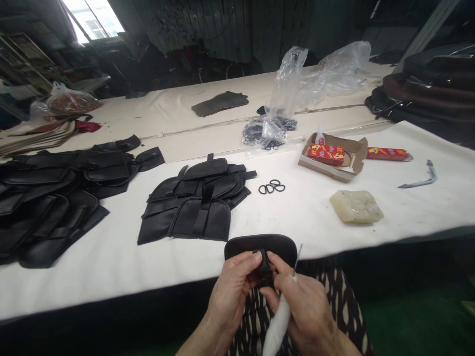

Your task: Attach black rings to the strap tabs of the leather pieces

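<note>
At the table's front edge, my left hand (230, 289) is closed on a black leather piece (265, 241), its thumb pressing a folded strap (264, 269) at the near side. My right hand (309, 301) grips an awl (277, 324) with a white wrapped handle, its thin metal tip pointing up and away. The right fingertips also touch the strap; whether a ring sits inside the fold is hidden. Several black D-rings (272, 187) lie on the white cloth beyond my hands. To their left is a pile of similar black leather pieces (202, 217) with straps.
A larger black leather pile (55, 198) spreads at left. On the right are a cardboard box (330, 170) with red packets, a yellowish block (356, 206) and a bent metal tool (423, 179). Plastic bags (289, 84) lie farther back; black bags (430, 89) are stacked at far right.
</note>
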The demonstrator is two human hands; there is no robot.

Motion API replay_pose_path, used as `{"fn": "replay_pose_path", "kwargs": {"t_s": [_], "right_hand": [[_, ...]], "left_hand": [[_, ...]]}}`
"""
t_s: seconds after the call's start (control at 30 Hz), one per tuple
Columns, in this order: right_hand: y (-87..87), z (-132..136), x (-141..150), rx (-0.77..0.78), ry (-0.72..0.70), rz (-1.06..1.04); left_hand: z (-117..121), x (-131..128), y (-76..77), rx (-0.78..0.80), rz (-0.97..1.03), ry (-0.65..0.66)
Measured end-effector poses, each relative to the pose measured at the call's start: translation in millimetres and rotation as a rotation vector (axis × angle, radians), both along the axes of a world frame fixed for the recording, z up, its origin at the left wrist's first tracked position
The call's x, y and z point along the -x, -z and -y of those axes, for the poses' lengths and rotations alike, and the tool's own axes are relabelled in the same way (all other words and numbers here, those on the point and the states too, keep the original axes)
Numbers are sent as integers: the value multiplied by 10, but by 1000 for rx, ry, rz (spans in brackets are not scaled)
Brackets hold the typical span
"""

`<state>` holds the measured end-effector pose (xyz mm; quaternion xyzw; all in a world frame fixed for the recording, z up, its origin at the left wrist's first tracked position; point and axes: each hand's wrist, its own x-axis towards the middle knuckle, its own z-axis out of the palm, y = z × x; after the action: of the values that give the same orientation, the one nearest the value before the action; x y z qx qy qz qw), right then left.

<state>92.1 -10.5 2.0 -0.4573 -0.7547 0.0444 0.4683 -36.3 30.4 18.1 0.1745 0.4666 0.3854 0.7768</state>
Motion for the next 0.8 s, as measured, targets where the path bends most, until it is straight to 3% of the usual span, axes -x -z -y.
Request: {"fn": "replay_pose_path", "kwargs": {"t_s": [0.33,0.63,0.8], "right_hand": [[47,39,128,-50,116,74],[123,58,120,-37,137,104],[83,59,104,-35,123,147]], "left_hand": [[17,-35,32,-33,-39,-14],[41,-75,20,-69,-48,-20],[35,-78,16,-53,-77,-21]]}}
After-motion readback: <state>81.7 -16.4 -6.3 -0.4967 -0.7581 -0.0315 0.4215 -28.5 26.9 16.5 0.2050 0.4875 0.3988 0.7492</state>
